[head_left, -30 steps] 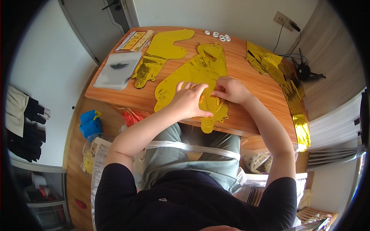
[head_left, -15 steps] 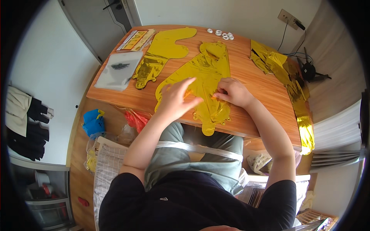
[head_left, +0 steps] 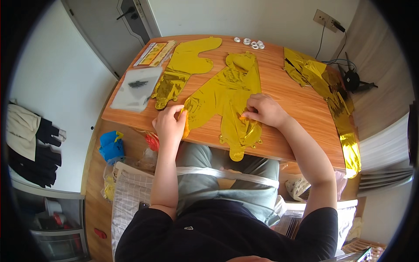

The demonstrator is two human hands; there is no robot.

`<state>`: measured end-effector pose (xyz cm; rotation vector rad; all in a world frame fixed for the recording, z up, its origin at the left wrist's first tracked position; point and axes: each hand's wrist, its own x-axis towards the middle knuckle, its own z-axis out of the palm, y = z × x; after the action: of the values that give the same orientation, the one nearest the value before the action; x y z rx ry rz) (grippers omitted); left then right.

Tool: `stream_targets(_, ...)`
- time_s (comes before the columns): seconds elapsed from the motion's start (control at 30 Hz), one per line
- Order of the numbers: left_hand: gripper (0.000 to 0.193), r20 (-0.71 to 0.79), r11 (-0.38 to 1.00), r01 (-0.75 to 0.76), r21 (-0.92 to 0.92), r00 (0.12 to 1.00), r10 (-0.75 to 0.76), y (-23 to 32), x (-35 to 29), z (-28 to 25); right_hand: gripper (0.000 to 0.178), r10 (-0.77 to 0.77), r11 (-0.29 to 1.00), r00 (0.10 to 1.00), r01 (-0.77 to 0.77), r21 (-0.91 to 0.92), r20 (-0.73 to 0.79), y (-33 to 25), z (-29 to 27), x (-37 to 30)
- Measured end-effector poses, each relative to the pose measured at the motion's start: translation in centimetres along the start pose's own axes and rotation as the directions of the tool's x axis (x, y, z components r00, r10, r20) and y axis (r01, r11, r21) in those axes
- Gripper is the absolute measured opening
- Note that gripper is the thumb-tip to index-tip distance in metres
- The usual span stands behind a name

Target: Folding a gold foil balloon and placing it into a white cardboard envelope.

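A flat gold foil balloon (head_left: 227,83) lies in the middle of the wooden table, its knobbed lower end reaching over the front edge. At its left lobe, my left hand (head_left: 168,123) has its fingers closed on the foil's edge, where an orange tint shows. My right hand (head_left: 266,110) pinches the foil near its right edge, above the knobbed end; the fingertips show orange there too. Beyond my left hand lies a second flat gold foil balloon (head_left: 192,59), curved at the top with a crinkled lower end.
Small white rolls (head_left: 254,44) sit at the table's far edge. A clear plastic bag (head_left: 137,88) and a flat printed package (head_left: 150,54) lie at the left. Long gold foil (head_left: 334,102) drapes along the right side, beside a black device (head_left: 351,81) with cables.
My left hand has moved left and down from above the foil, and its spread fingers have closed on the balloon's left edge. My right hand stays at nearly the same spot on the foil.
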<state>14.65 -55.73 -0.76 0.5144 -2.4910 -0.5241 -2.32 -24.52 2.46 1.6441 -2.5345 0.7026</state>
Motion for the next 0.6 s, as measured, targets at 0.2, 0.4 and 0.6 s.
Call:
stream_targets(0.2, 0.033, -0.035, 0.891, 0.038, -0.452, 0.998, -0.060, 1.8, 0.9, -0.4, 0.031, 0.035, 0.999, 0.999, -0.035, 0.007, 0.019, 0.2, 0.1, 0.1)
stream_targets(0.4, 0.043, -0.085, 0.774, -0.050, -0.632, 0.996, -0.006, 6.6, 3.4, -4.5, 0.032, 0.046, 0.999, 0.998, -0.046, 0.011, 0.032, 0.2, -0.2, 0.0)
stream_targets(0.6, 0.047, 0.191, 0.602, -0.035, -0.798, 0.933, 0.307, 11.0, 5.6, -3.1, 0.032, 0.042, 0.999, 0.999, -0.042, -0.006, 0.020, 0.4, 0.2, 0.0)
